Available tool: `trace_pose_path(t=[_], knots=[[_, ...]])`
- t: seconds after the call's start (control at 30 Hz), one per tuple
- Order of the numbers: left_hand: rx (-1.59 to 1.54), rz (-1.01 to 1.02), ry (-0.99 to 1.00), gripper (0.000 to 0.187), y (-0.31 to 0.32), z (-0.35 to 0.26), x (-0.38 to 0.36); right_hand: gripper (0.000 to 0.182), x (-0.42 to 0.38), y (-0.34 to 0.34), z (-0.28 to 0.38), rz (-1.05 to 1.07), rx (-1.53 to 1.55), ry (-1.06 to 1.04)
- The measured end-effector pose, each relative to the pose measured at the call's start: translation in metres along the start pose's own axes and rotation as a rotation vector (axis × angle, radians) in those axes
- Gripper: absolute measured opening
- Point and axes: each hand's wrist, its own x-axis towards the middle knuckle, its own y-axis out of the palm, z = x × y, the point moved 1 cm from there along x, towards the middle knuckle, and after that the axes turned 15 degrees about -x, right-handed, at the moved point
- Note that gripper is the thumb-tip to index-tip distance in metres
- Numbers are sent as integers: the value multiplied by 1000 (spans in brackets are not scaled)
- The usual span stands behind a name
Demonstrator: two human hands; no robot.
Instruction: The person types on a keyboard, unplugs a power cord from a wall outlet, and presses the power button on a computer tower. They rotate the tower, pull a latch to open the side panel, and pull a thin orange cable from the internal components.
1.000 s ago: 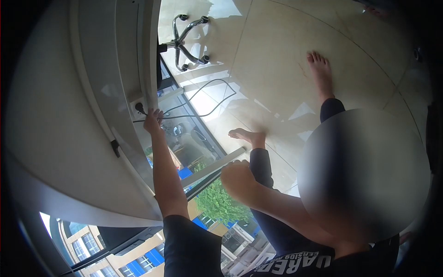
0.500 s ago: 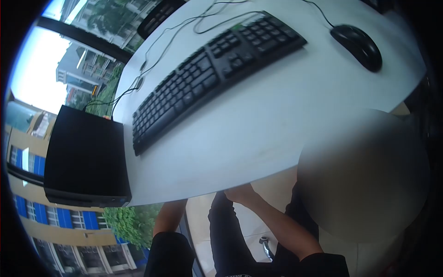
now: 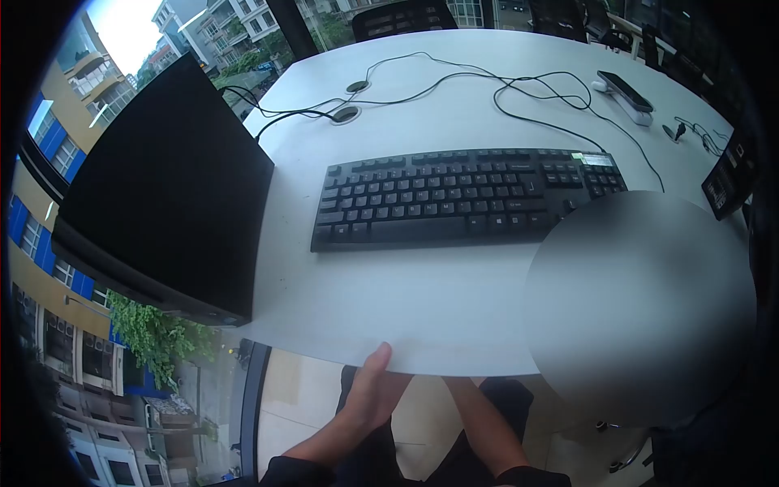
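Observation:
My left hand is at the front edge of the white table. Its thumb points up and overlaps the tabletop, apart from the other fingers, which are mostly hidden at the edge. I see no object in this hand. My right forearm reaches under the table, and the hand itself is hidden there. Beyond the hands lies a black keyboard, its right end partly covered by a blurred round patch. A black computer case stands at the table's left side.
Black cables run across the table from the case and two grommets. Farther right lie a phone on a white stand, a small coiled cable and a dark box. Chairs stand behind; a window is left.
The view has turned and lifted, so the keyboard now appears level and the far table shows. My left hand has risen into sight at the edge; my right hand has gone under the table.

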Motion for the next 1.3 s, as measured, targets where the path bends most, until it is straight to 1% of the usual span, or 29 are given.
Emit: trace_pose_path(t=[0.03,0.13,0.23,0.37,0.43,0.5,0.57,0.67,0.77,0.83,0.87,0.9,0.97,1.07,1.17,1.23,1.3], knots=[[65,-93,20,70,7,-5,-1,36,6,-3,-3,-5,-10,-1],[50,-38,-13,55,12,-13,-4,38,10,-15,-9,-21,-39,1],[21,-50,0,45,14,-13,-4,39,8,-29,-7,-19,-33,-17],[-3,2,-4,39,12,-15,-4,41,-10,-68,19,48,31,-152],[1,-26,-27,38,4,-11,-5,43,-23,-104,40,301,81,-197],[-29,-21,-43,37,1,-11,-4,48,-33,-156,66,624,111,-182],[-88,13,-54,38,3,-13,-5,46,-51,-210,77,810,229,-233],[-97,32,-17,39,5,-14,-4,40,-48,-309,105,995,406,-306],[-113,-44,-95,39,7,-15,-6,32,-32,-373,122,703,376,-298],[-81,2,-66,40,-5,-8,2,31,-16,-383,122,313,282,-203],[-64,23,-49,40,-8,-7,2,30,-4,-381,121,89,110,-256],[-47,71,-94,39,-2,-14,-1,30,13,-376,120,-137,-72,-311],[-20,155,-181,38,13,-33,-10,30,39,-363,113,-315,-316,-358],[251,351,-546,36,-1,-54,-23,34,70,-337,98,-386,-473,-477],[763,542,-200,32,30,-110,-47,41,97,-319,96,-406,-524,-592],[1094,614,325,26,54,-146,-28,47,116,-311,92,-423,-541,-656],[1348,554,862,29,62,-162,19,52,135,-311,93,-395,-551,-699]])
